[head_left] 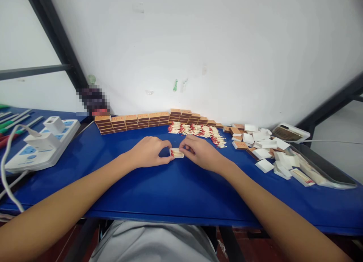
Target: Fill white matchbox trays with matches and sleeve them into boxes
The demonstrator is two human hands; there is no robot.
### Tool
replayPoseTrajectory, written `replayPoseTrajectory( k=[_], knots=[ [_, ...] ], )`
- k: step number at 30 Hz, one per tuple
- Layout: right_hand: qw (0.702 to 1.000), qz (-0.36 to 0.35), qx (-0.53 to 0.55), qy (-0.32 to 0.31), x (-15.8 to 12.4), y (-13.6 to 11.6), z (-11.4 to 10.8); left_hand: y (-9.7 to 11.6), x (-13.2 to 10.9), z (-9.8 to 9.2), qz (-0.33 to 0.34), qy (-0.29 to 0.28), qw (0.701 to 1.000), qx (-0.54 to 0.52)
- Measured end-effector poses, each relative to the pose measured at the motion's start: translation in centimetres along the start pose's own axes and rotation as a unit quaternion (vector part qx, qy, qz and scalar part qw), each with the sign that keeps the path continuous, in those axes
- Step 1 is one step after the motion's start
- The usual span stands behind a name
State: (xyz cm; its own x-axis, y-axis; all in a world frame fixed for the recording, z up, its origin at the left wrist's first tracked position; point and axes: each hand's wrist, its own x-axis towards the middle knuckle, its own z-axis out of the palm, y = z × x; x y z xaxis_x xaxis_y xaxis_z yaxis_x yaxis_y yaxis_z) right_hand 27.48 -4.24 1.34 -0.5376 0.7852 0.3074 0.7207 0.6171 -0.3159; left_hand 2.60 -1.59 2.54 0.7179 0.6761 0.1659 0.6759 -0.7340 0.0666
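A small white matchbox tray [177,156] lies on the blue table in front of me, with red-headed matches [177,152] in it. My left hand [151,151] grips the tray's left end between thumb and forefinger. At the right end, my right hand [202,153] has its fingers curled together, the tips touching the tray or the matches there. Whether a match is pinched between those fingertips is hidden. Just beyond both hands, loose matches [198,130] are spread in a long pile, their red heads mostly grouped in bands.
Stacked brown matchboxes [132,121] line the wall. Right of my hands lie scattered white trays [265,165], brown sleeves [239,145], a filled tray [303,177] and a dark-screened device [326,165]. A power strip [42,150] with cables and coloured-handled tools [13,127] occupy the left.
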Motion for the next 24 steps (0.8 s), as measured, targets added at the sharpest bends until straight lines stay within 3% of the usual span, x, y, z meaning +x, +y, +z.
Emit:
replayPoseTrajectory(
  k=[5, 24],
  knots=[
    [0.999, 0.042, -0.011, -0.009, -0.14, 1.23, -0.85, 0.01, -0.03, -0.11, -0.008, -0.009, 1.000, -0.004],
    [0.999, 0.020, 0.017, -0.036, -0.23, 0.62, -0.35, 0.03, 0.00, -0.01, 0.004, -0.008, 1.000, -0.006]
  ],
)
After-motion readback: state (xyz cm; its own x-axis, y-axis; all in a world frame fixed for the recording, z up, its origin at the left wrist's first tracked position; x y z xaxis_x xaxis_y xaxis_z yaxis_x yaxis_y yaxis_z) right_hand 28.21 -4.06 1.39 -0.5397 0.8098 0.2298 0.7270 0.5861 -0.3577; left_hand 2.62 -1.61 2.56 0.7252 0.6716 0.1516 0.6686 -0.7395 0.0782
